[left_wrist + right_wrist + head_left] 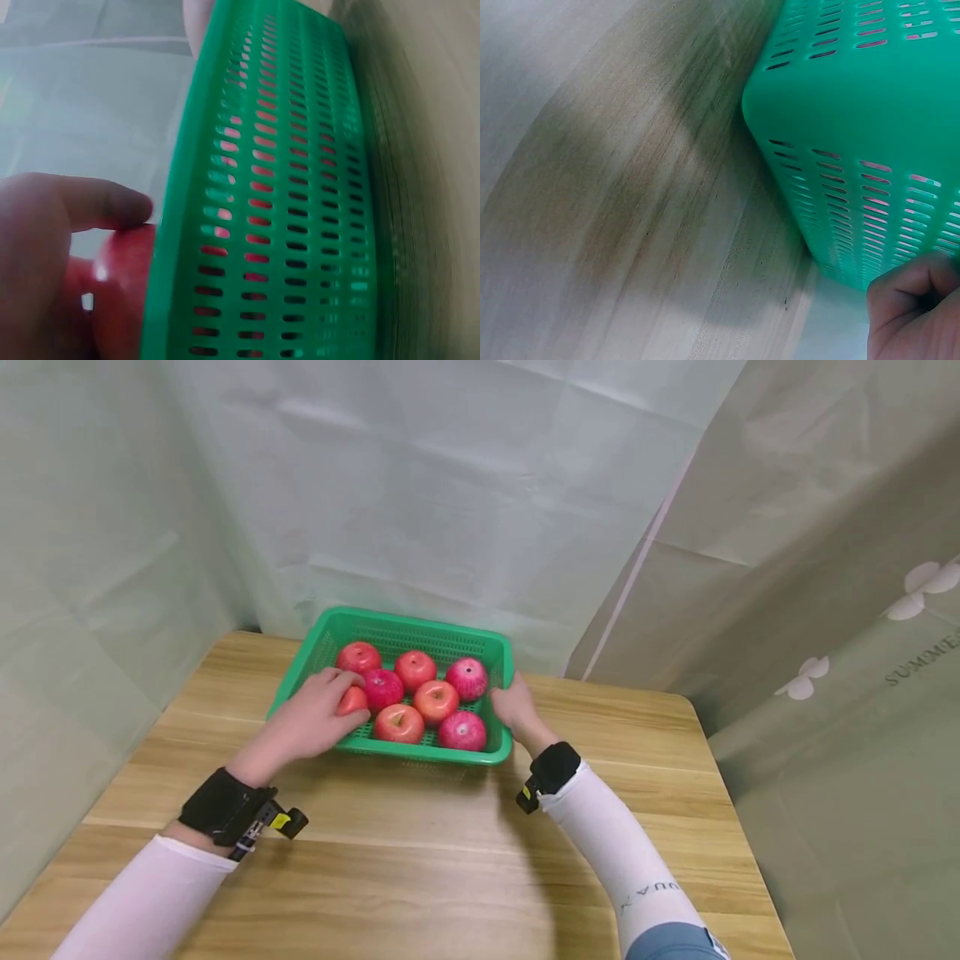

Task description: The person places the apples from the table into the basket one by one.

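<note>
A green plastic basket (420, 755) with slotted walls stands on the wooden table, holding several red apples (399, 723). My left hand (318, 710) reaches over the basket's left side and grips a red apple (351, 700) there. In the left wrist view, thumb and fingers lie around that apple (124, 289), just behind the basket's rim (180, 187). At the opposite end, my right hand (514, 706) holds the basket's right rim. The right wrist view shows curled fingers (915, 289) at the slotted wall (855, 187).
The basket sits near the back edge of the wooden table (420, 860). Pale fabric sheets (450, 485) hang behind and to both sides. Each wrist carries a black strap (225, 806) with a small camera.
</note>
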Tool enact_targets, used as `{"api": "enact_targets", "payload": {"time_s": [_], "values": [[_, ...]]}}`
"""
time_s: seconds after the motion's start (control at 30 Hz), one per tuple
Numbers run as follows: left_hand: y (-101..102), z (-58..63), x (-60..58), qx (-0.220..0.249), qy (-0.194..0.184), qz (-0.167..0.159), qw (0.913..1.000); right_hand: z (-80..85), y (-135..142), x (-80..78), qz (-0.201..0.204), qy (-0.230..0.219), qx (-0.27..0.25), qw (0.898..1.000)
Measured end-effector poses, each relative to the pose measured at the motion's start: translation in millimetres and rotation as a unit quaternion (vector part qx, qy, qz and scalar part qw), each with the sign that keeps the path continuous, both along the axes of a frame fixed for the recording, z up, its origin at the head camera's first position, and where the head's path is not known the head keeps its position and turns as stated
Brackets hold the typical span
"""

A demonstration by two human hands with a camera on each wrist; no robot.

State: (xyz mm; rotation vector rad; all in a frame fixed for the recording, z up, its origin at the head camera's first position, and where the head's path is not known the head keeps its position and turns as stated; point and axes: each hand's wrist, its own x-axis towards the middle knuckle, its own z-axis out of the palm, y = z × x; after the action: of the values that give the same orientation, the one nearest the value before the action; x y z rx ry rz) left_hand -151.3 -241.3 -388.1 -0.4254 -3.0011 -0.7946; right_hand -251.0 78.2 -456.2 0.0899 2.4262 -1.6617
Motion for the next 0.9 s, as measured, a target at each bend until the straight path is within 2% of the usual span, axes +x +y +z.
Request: {"api": "enact_targets", "payload": {"time_s": [0.17, 0.4, 0.7, 0.9], "values": [[-3.1, -8.5, -11.4, -0.029, -0.033, 0.002, 0.9990, -0.1, -0.1, 0.7, -0.001, -0.001, -0.003, 1.000], [-8.2, -18.8, -23.1, -0.030, -0.074, 0.000, 0.9968, -0.2, 0.2, -0.1, 0.003, 0.002, -0.005, 1.000], [-8.3, -18.1, -29.7, -0.022, -0.131, 0.011, 0.9910, -2.1, 0.9, -0.8, 0.002, 0.003, -0.002, 1.000], [-11.2, -18.1, -33.2, -0.023, -0.167, 0.006, 0.9857, -1.7, 0.3, -0.3, -0.001, 0.004, -0.008, 1.000]]}}
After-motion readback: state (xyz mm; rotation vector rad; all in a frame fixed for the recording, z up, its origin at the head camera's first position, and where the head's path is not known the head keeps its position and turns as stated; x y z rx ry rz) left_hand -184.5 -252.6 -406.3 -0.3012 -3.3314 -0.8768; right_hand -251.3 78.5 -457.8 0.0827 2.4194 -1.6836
